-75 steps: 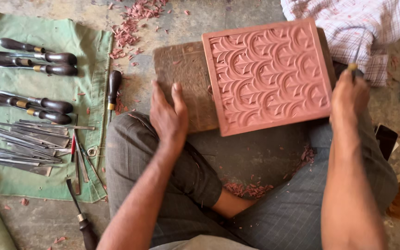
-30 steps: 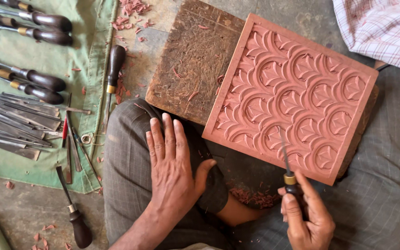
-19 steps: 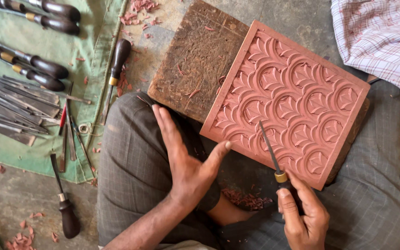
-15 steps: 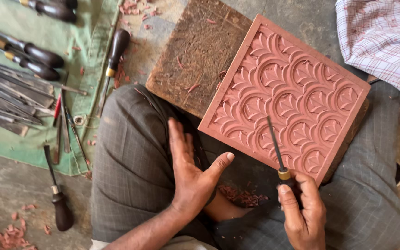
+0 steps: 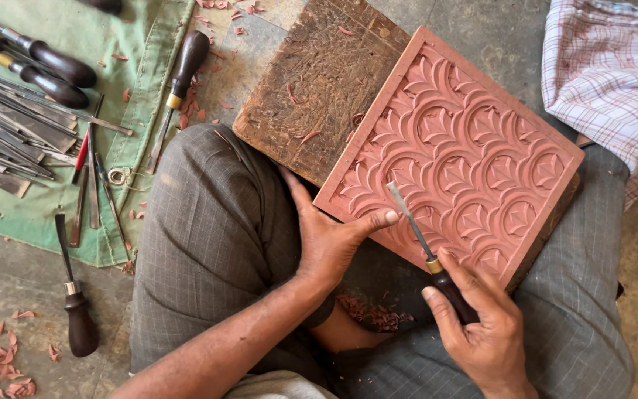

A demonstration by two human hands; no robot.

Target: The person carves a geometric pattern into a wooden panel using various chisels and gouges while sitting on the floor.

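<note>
The carved reddish panel (image 5: 455, 159) lies tilted across the person's lap, propped on a rough wooden block (image 5: 319, 85) that lifts its far side, which brings the patterned face up toward the eyes. The left hand (image 5: 326, 236) presses against the panel's near edge, fingers spread flat beneath and thumb laid up on the carved surface just beside the blade, bracing the panel and likely guiding the cut. The right hand (image 5: 481, 332) is closed around the dark handle of a chisel (image 5: 426, 251), its thin steel tip resting in the pattern near that thumb. More chisels (image 5: 23, 111) wait on a green cloth (image 5: 119, 44) at the left, within easy reach, and reddish shavings (image 5: 371, 310) gather in the lap.
</note>
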